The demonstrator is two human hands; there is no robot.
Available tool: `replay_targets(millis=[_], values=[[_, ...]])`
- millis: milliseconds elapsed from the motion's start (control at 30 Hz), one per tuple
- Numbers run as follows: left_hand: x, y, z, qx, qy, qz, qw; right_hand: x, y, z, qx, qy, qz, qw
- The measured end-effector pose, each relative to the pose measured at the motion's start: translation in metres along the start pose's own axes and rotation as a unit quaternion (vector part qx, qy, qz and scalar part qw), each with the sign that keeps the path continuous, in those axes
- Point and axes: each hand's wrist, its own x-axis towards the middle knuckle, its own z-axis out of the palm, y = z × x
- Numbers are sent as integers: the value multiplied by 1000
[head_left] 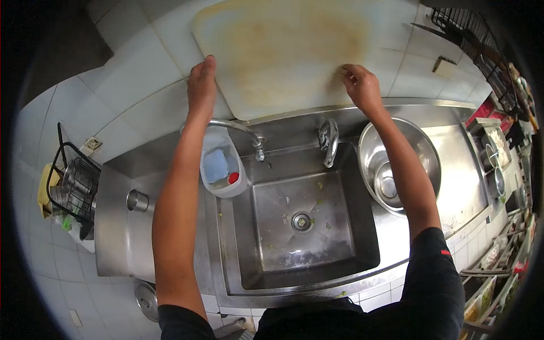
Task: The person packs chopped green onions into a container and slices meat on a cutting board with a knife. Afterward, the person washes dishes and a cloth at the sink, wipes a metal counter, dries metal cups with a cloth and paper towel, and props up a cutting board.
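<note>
A large, stained white board (294, 51) leans upright against the tiled wall behind the sink. My left hand (202, 85) is raised beside its left edge, fingertips at or near that edge; whether they touch it cannot be made out. In front of the board's lower right part is my right hand (361, 88), its fingers loosely bent, slightly apart, with nothing visible in them. Below both hands lies the metal sink (306, 221), with small food scraps around its drain.
A curved faucet (238, 124) and a second tap (328, 141) rise behind the sink. A white container (226, 184) holds a blue item and a red one. Steel bowls (422, 153) stand right, a metal cup (136, 200) left. A wire rack (79, 192) hangs far left.
</note>
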Motion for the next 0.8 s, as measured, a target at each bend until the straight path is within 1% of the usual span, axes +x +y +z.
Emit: replay_targets(millis=[67, 167, 267, 300, 333, 367, 433, 500, 533, 567, 600, 633, 667, 700, 733, 800], values=[[-1, 2, 2, 3, -3, 9, 1000, 3, -2, 9, -22, -5, 8, 1000], [2, -3, 3, -2, 4, 8, 1000, 1, 1, 21, -51, 30, -4, 998], [-2, -2, 2, -18, -7, 1, 1000, -9, 2, 22, -93, -18, -9, 995], [-3, -1, 2, -16, -2, -1, 1000, -12, 4, 17, -160, -125, 19, 979], [-4, 0, 2, -12, 2, -2, 1000, -15, 4, 6, -223, -230, 48, 946], [-4, 1, 1, -8, 8, -4, 1000, -20, 7, -4, -282, -331, 75, 897], [-2, 1, -5, 7, -5, 4, 1000, -31, 35, -26, -307, -438, 111, 837], [-2, 1, -7, 5, -27, 4, 1000, -24, 64, -48, -331, -366, 125, 861], [1, 5, -7, -1, -41, -1, 999, -10, 68, -64, -301, -341, 151, 878], [-1, 3, -8, -3, -59, -16, 998, 3, 90, -67, -299, -291, 162, 894], [3, -2, -5, -14, -76, -14, 997, 19, 122, -61, -300, -188, 143, 924], [7, -4, -4, -26, -87, -11, 996, 36, 146, -61, -131, -166, 178, 961], [2, 3, 0, -77, -84, -14, 993, 53, 173, -61, 71, -132, 214, 965], [-7, 15, 4, -128, -74, -15, 989, 69, 198, -61, 241, -96, 241, 935], [-13, 24, 2, -112, -87, -25, 990, 77, 168, -56, 305, -65, 272, 910], [-25, 34, -1, -82, -125, -52, 987, 71, 93, -46, 314, -38, 303, 899]])
